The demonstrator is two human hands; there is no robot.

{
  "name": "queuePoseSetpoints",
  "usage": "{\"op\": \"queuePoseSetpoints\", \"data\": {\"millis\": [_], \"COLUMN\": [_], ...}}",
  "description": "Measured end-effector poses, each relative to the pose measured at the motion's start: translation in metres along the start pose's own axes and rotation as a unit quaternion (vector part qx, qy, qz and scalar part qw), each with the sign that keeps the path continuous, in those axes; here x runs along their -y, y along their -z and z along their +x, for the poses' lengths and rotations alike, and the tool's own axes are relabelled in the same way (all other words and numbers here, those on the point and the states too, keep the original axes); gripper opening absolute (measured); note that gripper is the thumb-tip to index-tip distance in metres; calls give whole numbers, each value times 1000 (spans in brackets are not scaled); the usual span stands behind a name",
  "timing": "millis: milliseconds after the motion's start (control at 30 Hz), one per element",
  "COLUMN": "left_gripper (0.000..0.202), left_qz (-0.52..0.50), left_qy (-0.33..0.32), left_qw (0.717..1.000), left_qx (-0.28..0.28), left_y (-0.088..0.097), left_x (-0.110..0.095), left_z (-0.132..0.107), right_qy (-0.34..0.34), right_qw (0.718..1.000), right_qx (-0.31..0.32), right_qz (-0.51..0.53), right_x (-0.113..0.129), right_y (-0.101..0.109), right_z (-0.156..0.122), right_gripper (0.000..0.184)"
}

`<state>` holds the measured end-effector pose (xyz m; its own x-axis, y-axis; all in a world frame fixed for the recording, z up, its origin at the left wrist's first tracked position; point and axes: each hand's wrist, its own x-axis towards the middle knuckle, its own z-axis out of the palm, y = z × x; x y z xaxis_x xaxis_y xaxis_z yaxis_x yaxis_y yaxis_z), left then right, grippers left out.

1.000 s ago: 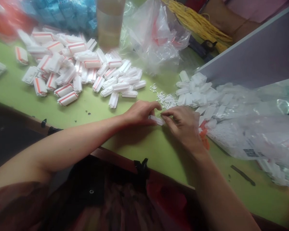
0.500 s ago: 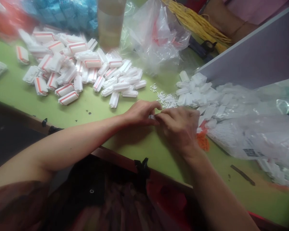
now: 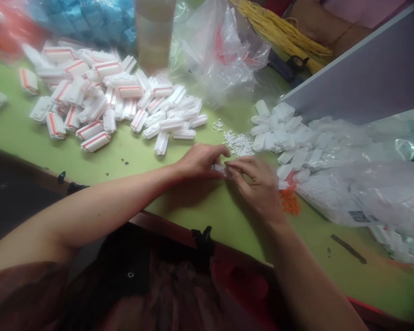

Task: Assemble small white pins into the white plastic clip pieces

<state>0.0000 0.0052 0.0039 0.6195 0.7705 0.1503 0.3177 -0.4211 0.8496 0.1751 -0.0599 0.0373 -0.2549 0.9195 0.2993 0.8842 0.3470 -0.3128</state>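
Note:
My left hand (image 3: pixel 200 161) is closed around a small white plastic piece (image 3: pixel 218 169), which sticks out between thumb and forefinger. Against the right end of that piece are the fingertips of my right hand (image 3: pixel 257 186), pinched together; whatever they grip is too small or hidden to make out. Just beyond both hands lies a scatter of tiny white pins (image 3: pixel 239 144). White plastic pieces (image 3: pixel 278 126) are heaped to the right of the pins, and a little pile of orange parts (image 3: pixel 290 201) sits beside my right wrist.
White blocks, several with red stripes (image 3: pixel 95 141), cover the table's left side. Behind them stand a cup of yellowish liquid (image 3: pixel 154 41) and clear plastic bags (image 3: pixel 224 55). A grey panel (image 3: pixel 362 69) rises at right, above a filled bag (image 3: pixel 365 193) and a dark strip (image 3: pixel 348 248).
My right hand's fingers have shifted slightly and opened up from the palm, so more of the white piece shows. My left hand stays nearly still.

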Motion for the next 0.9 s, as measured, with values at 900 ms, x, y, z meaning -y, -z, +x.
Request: {"op": "queuePoseSetpoints", "data": {"millis": [900], "left_gripper": [40], "left_qz": [3], "left_qy": [-5], "left_qw": [1000], "left_qx": [-1], "left_y": [-1], "left_x": [1], "left_z": [1], "right_qy": [5], "right_qw": [997], "right_qx": [48], "right_qz": [54], "right_x": [-6], "right_y": [0], "right_z": [12], "right_gripper": [17]}}
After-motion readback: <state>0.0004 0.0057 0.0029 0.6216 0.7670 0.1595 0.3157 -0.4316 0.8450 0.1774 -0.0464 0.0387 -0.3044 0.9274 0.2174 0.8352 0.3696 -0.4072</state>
